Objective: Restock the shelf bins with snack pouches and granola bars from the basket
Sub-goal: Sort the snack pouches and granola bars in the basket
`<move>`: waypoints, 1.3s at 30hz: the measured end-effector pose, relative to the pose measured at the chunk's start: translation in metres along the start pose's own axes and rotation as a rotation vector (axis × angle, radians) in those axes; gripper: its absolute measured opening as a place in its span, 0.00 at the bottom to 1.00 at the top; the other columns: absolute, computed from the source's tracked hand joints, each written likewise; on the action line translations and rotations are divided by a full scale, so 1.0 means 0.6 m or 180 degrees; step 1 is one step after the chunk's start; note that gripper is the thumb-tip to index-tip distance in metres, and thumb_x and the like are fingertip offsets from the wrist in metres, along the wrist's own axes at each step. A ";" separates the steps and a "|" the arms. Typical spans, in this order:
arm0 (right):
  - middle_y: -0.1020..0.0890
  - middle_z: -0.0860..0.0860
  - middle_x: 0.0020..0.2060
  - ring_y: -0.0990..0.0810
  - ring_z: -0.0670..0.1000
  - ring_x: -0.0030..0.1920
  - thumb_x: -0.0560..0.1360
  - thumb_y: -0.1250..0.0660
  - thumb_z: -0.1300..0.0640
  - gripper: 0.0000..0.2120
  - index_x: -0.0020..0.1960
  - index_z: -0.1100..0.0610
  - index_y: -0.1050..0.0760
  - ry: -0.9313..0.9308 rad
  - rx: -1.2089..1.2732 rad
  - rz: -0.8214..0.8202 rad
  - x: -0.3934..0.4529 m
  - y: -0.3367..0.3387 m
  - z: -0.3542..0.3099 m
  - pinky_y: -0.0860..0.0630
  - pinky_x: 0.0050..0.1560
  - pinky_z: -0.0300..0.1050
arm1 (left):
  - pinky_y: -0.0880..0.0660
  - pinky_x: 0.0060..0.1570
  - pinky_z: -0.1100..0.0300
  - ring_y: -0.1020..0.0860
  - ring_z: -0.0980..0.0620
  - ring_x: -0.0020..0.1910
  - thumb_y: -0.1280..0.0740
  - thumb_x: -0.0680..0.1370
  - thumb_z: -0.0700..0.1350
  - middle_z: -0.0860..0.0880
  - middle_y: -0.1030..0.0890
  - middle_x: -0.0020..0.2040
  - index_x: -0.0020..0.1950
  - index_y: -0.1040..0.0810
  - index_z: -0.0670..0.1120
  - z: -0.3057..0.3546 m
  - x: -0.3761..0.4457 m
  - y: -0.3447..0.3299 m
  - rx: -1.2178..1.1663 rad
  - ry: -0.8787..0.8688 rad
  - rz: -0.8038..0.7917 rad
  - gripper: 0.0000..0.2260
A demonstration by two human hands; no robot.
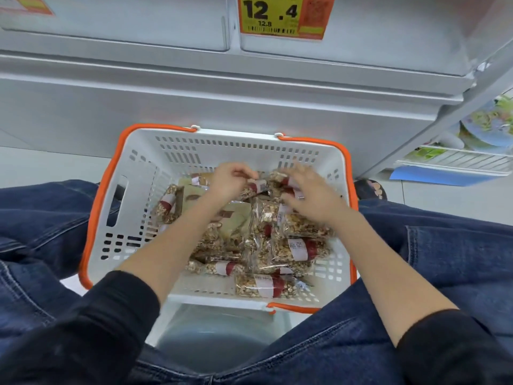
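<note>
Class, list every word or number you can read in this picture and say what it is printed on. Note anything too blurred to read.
"12.4": yellow price tag on the shelf edge.
"12.8": smaller, same tag.
Barcode and orange code square on that tag: unreadable.
Orange tag at top left: blurred.
Granola bar labels: characters too blurred to read.

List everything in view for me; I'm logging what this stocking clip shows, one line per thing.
basket: one, white with orange rim and handles, on the floor between the knees.
granola bars: many, clear wraps with red and white labels, piled in the basket.
pouches: at least two, pale beige, in the basket under the bars.
price tag: one, orange and yellow, on the shelf edge at top.
shelf: grey, behind the basket.
packs: several, green and blue, on the low shelf at far right.
left hand: in the basket, fingers curled at a bar.
right hand: in the basket, blurred, fingers spread over the bars.
</note>
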State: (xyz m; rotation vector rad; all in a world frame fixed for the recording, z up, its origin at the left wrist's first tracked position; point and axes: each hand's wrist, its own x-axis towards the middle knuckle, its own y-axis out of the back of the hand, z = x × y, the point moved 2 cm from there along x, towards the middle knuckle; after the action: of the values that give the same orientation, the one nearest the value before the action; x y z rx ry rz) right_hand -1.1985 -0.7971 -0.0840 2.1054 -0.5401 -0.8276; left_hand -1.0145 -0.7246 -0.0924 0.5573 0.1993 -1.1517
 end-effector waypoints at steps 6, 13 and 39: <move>0.54 0.47 0.78 0.55 0.52 0.77 0.79 0.52 0.34 0.28 0.76 0.41 0.49 -0.0235 -0.0323 -0.1576 0.015 -0.075 -0.008 0.54 0.74 0.61 | 0.27 0.55 0.56 0.27 0.43 0.61 0.24 0.67 0.37 0.43 0.28 0.64 0.66 0.29 0.43 -0.163 -0.030 0.169 0.2188 0.0263 -0.0441 0.29; 0.32 0.53 0.71 0.34 0.53 0.70 0.74 0.34 0.41 0.33 0.74 0.53 0.39 0.0769 -0.0050 -0.0582 0.055 -0.095 -0.151 0.32 0.68 0.51 | 0.45 0.72 0.44 0.52 0.39 0.75 0.18 0.59 0.48 0.42 0.57 0.77 0.77 0.60 0.52 -0.293 -0.039 0.200 0.2562 0.0676 -0.0589 0.61; 0.27 0.50 0.66 0.27 0.53 0.63 0.57 0.24 0.34 0.52 0.73 0.55 0.38 -0.1078 0.0730 -0.2431 0.079 -0.335 -0.174 0.27 0.63 0.49 | 0.31 0.61 0.53 0.30 0.44 0.62 0.22 0.67 0.46 0.42 0.29 0.61 0.69 0.41 0.37 -0.307 0.004 0.170 0.0565 0.1759 0.0269 0.40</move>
State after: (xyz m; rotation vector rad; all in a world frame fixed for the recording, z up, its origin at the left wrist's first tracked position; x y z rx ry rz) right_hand -1.0720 -0.6523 -0.2129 2.4178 0.0369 -1.6322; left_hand -0.8975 -0.6023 -0.2174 1.0280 0.5452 -0.9173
